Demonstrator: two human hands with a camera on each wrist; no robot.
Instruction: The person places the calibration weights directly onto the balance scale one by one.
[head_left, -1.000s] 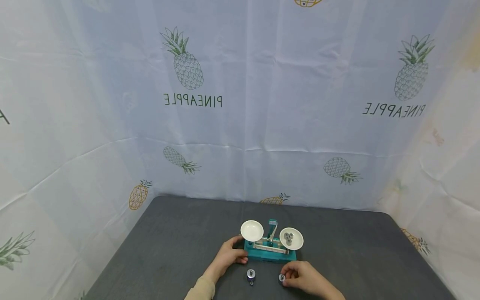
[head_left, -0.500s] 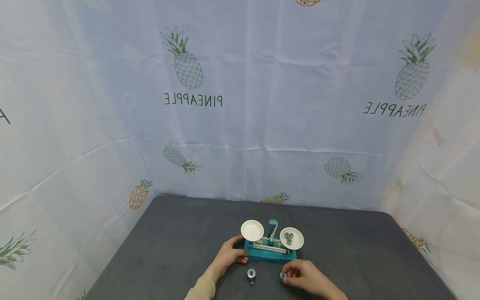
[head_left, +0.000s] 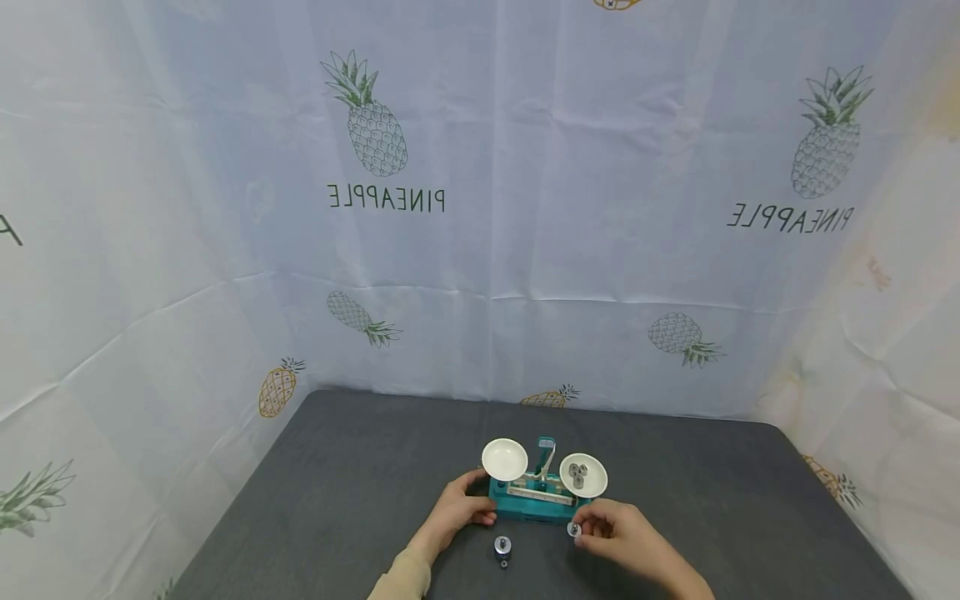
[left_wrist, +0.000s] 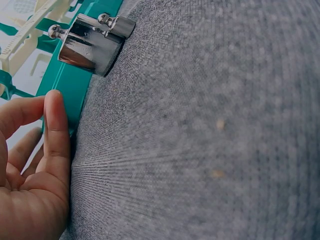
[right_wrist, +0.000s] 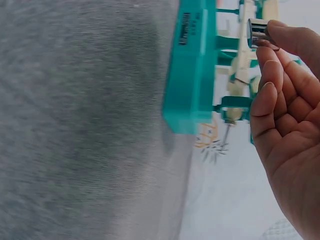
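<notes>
A teal balance scale (head_left: 534, 506) with two cream pans stands on the dark tabletop. My left hand (head_left: 453, 510) holds its left end, the thumb at the front of the base in the left wrist view. Between thumb and fingertips, my right hand (head_left: 618, 535) pinches a shiny metal weight (right_wrist: 258, 34), raised in front of the base's right end. Three grey metal weights (head_left: 578, 477) sit in the right pan (head_left: 598, 485). The left pan (head_left: 505, 460) holds nothing. In front of the scale stand a larger knobbed weight (left_wrist: 87, 47) and a small one (left_wrist: 122, 27) beside it.
The dark tabletop (head_left: 360, 467) reaches back to a pale curtain (head_left: 480, 250) printed with pineapples. More of the curtain hangs at the left and right sides. The scale's upright pointer (head_left: 546, 452) rises between the pans.
My right hand has lifted the weight from the table and moved it up and slightly right toward the scale's right end. My left hand stays at the base.
</notes>
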